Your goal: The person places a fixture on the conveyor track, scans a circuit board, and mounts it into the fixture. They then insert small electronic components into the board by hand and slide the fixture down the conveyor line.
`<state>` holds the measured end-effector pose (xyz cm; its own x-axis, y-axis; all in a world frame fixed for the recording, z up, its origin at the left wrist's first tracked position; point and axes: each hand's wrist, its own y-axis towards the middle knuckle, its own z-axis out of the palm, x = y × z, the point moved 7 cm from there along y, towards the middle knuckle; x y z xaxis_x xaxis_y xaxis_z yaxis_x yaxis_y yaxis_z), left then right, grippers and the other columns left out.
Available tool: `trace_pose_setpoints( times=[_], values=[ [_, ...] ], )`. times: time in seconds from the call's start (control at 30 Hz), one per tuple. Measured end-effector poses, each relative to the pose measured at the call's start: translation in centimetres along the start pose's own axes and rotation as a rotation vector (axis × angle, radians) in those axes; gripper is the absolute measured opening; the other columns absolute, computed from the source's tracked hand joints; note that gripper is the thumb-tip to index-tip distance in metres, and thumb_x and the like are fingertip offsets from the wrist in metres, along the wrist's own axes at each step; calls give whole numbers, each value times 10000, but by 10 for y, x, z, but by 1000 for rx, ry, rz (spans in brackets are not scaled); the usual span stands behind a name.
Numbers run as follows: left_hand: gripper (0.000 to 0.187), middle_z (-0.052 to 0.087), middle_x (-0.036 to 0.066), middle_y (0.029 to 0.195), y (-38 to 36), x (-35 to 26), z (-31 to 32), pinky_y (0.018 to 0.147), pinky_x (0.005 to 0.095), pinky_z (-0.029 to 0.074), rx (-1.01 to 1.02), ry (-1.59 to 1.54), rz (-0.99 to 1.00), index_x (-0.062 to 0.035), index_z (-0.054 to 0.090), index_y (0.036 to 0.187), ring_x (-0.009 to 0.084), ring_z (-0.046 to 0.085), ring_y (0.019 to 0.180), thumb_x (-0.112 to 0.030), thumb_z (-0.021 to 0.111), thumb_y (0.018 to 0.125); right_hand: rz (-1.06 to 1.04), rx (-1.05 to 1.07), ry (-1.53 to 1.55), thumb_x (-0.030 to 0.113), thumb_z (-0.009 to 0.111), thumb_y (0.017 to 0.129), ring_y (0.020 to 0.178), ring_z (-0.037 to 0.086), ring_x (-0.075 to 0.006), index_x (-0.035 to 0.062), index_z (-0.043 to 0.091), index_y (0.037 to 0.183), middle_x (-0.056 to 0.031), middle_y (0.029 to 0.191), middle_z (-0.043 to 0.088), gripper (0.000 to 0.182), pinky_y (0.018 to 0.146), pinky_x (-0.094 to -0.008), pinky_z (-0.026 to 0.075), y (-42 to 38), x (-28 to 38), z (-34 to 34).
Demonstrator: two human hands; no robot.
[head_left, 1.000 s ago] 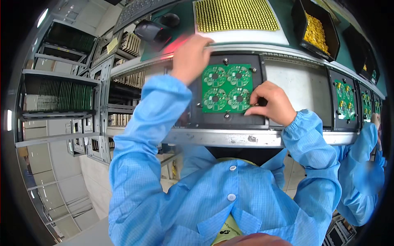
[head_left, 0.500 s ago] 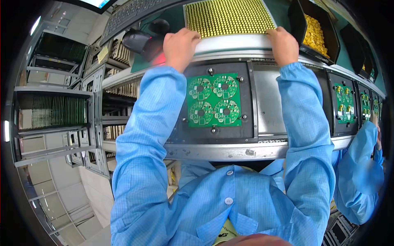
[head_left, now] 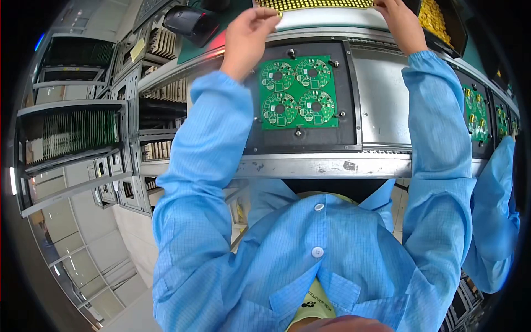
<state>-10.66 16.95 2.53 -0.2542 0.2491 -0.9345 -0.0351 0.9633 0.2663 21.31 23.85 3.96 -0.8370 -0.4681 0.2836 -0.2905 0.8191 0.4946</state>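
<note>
My left hand [head_left: 247,43] is closed in a pinch above the near left edge of the tray, with a small yellow part [head_left: 280,14] at its fingertips. At the tray's right end is my right hand [head_left: 404,23], thumb and fingers together; what they hold, if anything, is too small to tell. Rows of small yellow parts [head_left: 326,4] fill the tray, which is cut off by the top of the view. Below my hands, a green circuit board [head_left: 297,93] with four round patterns lies in a black carrier [head_left: 326,139] on the metal rails.
A black bin of yellow parts [head_left: 434,21] stands at the upper right. A black scanner [head_left: 188,23] lies at the upper left. More carriers with boards [head_left: 477,113] line the right, near a co-worker's blue sleeve [head_left: 498,193]. Racks of boards [head_left: 77,133] stand at left.
The view has shifted, so the tray sits higher in the picture. My left fingertips have come off the tray's edge with the small yellow part, and my right hand remains by its right corner.
</note>
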Motion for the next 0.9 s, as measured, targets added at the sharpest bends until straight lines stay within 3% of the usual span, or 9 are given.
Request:
trace_pose_setpoints(
  times=[0.07,0.1,0.17,0.2,0.3,0.43,0.67,0.83,0.9],
  values=[
    [238,692,71,1031,-29,0,16,855,261,562,209,-432,-267,13,664,1162,134,659,965,-191,637,1043,250,12,451,307,536,1083,814,634,-167,40,676,1166,-94,1019,702,312,703,-313,515,-22,12,-10],
    [259,691,84,1082,-42,8,19,875,251,572,330,-683,-356,18,651,1192,140,670,970,-197,627,1050,98,-12,710,284,596,1062,888,673,-176,30,654,1160,-26,1003,668,279,772,-314,554,-28,-15,19],
    [295,667,100,1196,-62,19,26,928,243,590,517,-1035,-475,32,614,1247,168,675,1021,-204,580,1073,384,215,1242,293,558,1088,934,643,-123,-1,634,1195,-10,1031,651,322,809,-262,551,-59,-8,38],
    [289,666,99,1187,-66,18,25,929,243,589,483,-1006,-479,29,615,1243,170,670,1038,-202,580,1073,536,336,1505,297,538,1101,957,627,-96,-17,624,1212,-3,1045,642,344,828,-236,549,-79,4,45],
    [276,658,89,1168,-69,4,30,879,230,572,409,-920,-485,16,616,1246,150,649,1056,-196,585,1072,649,538,1877,241,590,1063,1004,690,-196,50,662,1181,-76,1106,675,236,882,-299,590,-106,35,37],
    [268,672,21,1073,-63,4,19,734,188,456,382,-644,-359,-9,657,1234,62,588,891,-194,654,1040,614,563,1868,281,548,1092,1163,633,-149,11,572,1322,-100,1279,621,356,984,-226,559,-119,48,28],
    [160,443,-71,760,-67,-26,3,651,221,376,157,421,118,-74,782,1027,31,456,711,-149,807,888,676,520,1643,291,555,1088,979,609,-60,10,600,1309,-26,1254,654,361,807,-185,531,-121,52,25],
    [114,519,19,767,-76,-43,32,628,373,450,147,742,399,-209,796,944,215,564,722,-267,792,846,683,487,1586,306,574,1079,923,584,-45,10,636,1251,9,1152,655,348,777,-182,513,-120,48,23],
    [113,528,15,768,-77,-46,42,632,376,459,157,807,477,-207,793,939,218,583,736,-269,791,845,680,501,1593,308,580,1075,916,592,-43,23,651,1226,15,1126,665,330,784,-183,520,-119,44,27]
  ],
)
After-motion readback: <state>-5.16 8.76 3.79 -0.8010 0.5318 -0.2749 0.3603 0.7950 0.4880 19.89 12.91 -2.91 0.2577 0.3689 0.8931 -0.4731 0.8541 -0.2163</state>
